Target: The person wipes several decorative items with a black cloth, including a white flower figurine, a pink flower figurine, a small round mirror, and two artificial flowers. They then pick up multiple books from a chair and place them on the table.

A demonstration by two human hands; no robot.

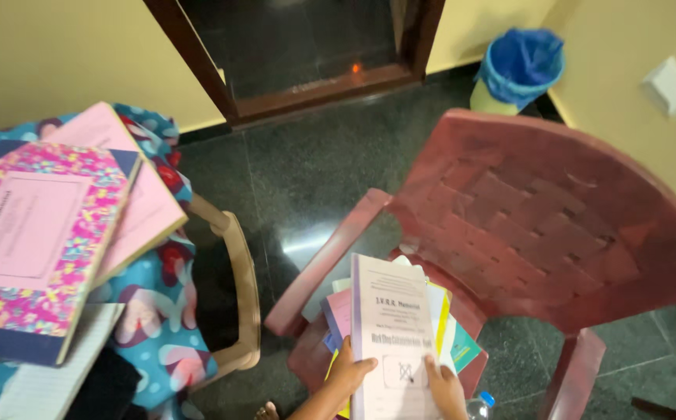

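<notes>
Both hands [396, 381] low, gripping lavender booklet [394, 327].

Both my left hand [351, 372] and right hand [444, 386] are gripping a lilac paper booklet [393, 327], matt cover, on a stack of mixed paper books [443, 323]. Maroon plastic chair [524, 225] is looking moulded, slightly scuffed. Dark stone floor [307, 171] is shining, glossy. Pink floral notebook [30, 249] is showing smooth card cover, lying on printed cloth [159, 311].
</notes>
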